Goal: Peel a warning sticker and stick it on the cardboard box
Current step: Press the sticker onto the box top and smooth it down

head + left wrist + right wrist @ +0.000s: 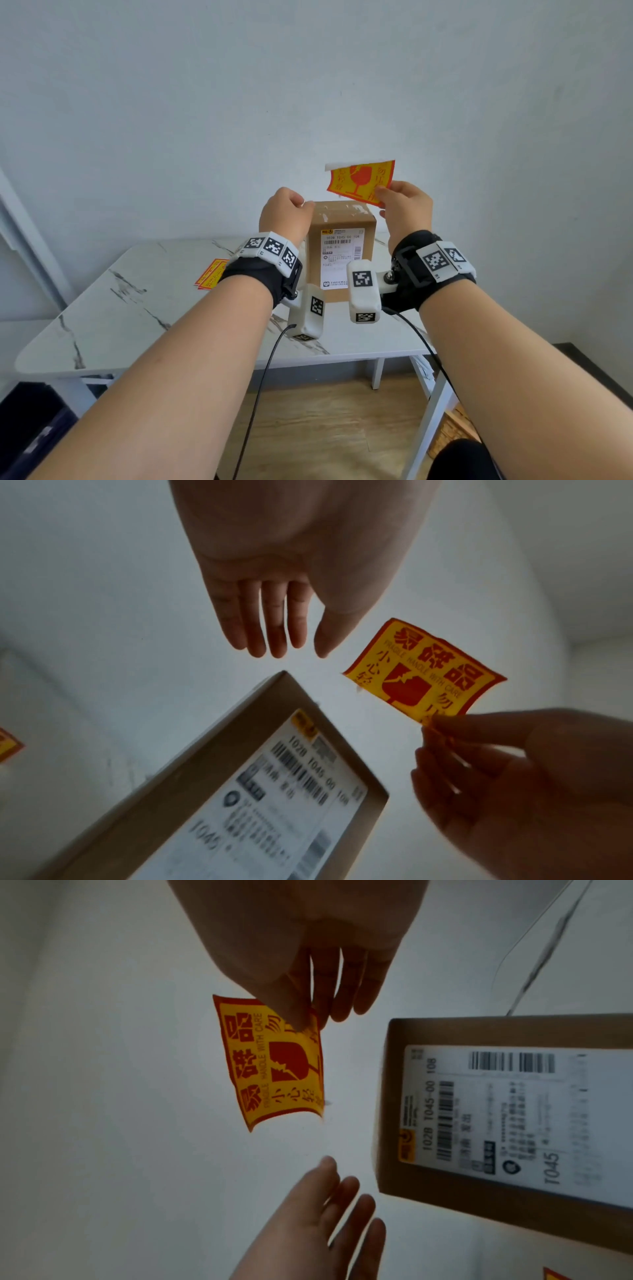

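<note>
- I see the right hand (404,205) raised above the table (137,308), thumb and fingers pinching one corner of the warning sticker (359,181)
- The warning sticker hangs in the air, clear of every surface, above and slightly right of the cardboard box (339,219); it is yellow with a red border, a broken-glass symbol and the words "FRAGILE HANDLE WITH CARE"
- In the head view a white strip shows along its top edge; whether this is backing paper I cannot tell
- The sticker curls somewhat in the right wrist view (274,1064)
- The left hand (286,212) is up beside the box's top left corner and holds nothing; in the left wrist view its fingers (267,620) are straight and close together, thumb apart
- The left hand does not touch the sticker; a gap separates them in both wrist views
- The cardboard box stands upright on the table, with a white shipping label (342,253) on the face toward me
- White scraps of torn tape or paper show on the box top
- More red-and-yellow stickers (210,274) lie flat on the table left of the box, partly hidden by the left wrist
</note>
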A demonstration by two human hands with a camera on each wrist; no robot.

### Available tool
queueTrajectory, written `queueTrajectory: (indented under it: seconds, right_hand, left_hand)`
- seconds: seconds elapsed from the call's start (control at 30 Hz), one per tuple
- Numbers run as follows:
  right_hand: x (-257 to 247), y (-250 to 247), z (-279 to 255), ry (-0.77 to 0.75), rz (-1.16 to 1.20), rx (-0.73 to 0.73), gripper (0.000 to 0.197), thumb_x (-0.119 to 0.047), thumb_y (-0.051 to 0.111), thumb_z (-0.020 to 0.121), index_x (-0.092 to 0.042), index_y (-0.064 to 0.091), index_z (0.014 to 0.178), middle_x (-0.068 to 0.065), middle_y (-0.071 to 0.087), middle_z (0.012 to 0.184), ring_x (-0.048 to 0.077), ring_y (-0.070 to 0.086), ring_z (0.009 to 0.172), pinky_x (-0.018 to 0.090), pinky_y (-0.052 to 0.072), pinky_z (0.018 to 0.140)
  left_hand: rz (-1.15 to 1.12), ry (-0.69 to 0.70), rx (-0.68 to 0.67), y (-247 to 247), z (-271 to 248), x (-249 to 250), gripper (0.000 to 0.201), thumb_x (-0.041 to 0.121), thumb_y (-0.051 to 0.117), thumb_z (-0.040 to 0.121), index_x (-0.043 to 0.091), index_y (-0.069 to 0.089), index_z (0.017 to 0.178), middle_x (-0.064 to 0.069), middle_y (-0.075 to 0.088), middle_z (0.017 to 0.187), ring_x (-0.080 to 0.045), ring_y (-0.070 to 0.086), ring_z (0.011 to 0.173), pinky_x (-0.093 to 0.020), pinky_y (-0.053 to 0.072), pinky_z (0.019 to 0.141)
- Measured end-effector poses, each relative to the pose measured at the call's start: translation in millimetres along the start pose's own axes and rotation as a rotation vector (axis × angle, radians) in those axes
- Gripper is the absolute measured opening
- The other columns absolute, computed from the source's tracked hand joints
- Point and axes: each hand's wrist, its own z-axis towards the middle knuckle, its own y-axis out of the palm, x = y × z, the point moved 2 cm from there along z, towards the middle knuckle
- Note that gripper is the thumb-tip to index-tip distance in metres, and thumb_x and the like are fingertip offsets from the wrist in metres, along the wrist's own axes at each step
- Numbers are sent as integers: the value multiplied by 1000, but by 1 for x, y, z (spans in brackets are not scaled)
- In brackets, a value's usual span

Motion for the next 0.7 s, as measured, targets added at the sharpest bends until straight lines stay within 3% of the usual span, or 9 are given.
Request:
queueTrajectory:
  seconds: [0.23, 0.37, 0.5, 0.57, 0.63, 0.7]
  right_hand:
    - [3, 9, 6, 57, -30, -72, 21, -3, 58, 86, -16, 58, 70, 2, 60, 70, 15, 55, 65, 28, 48, 67]
    - [7, 12, 8, 61, -65, -120, 19, -4, 59, 86, -15, 58, 70, 3, 60, 69, 14, 53, 62, 24, 44, 62]
    - [12, 14, 13, 41, -114, -118, 14, -5, 61, 85, -14, 62, 74, 2, 62, 71, 13, 53, 62, 27, 45, 64]
    - [13, 17, 14, 9, -154, -86, 8, -7, 62, 84, -12, 65, 89, 3, 64, 76, 14, 56, 65, 31, 47, 68]
    - [16, 18, 18, -8, -194, -49, 35, -10, 64, 84, -15, 56, 117, 4, 66, 85, 16, 62, 75, 31, 50, 71]
    - [19, 18, 22, -16, -223, -33, 50, -13, 66, 83, -17, 47, 129, 7, 66, 93, 20, 66, 85, 30, 50, 72]
  left_hand:
    - [-167, -15, -35, -2, 15, 16, 45, 43, 59, 88, 11, 61, 120, -4, 68, 119, -22, 64, 109, -30, 47, 90]
    - [-165, -31, -53, 3, 23, 15, 37, 34, 65, 86, 14, 60, 116, -7, 69, 115, -24, 67, 104, -35, 51, 93]
    - [-167, -29, -71, 8, 26, 13, 20, 21, 70, 81, 16, 59, 97, -9, 71, 107, -27, 69, 98, -37, 54, 89]
    - [-157, -11, -73, 9, 26, 13, 19, 18, 71, 81, 18, 54, 89, -9, 71, 101, -26, 68, 96, -37, 53, 87]
    - [-143, 0, -55, 9, 25, 11, 19, 15, 70, 80, 21, 52, 81, -8, 68, 93, -27, 68, 94, -37, 53, 85]
    - [-142, -2, -41, 8, 23, 8, 20, 15, 70, 79, 23, 51, 78, -9, 70, 94, -27, 68, 93, -35, 53, 82]
